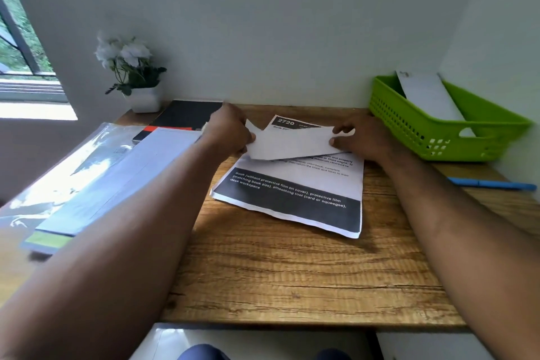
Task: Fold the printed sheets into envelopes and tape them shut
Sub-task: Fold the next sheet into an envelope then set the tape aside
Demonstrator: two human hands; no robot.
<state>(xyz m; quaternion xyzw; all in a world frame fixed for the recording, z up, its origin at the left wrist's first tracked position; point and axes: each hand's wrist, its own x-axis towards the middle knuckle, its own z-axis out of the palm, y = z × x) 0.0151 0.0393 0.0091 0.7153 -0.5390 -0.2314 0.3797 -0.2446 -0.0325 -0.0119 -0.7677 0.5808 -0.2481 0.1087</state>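
Both hands' fingertips are partly hidden by a folded white sheet (292, 143), which is pinched at its ends by the left hand (230, 131) and right hand (362, 137). Beneath the hands a printed sheet (295, 193) with black bands is laid on a wooden desk (292, 278) against a pale wall. Right of the hands, a green basket (438, 131) holding a folded paper is seen, its contents hard to make out.
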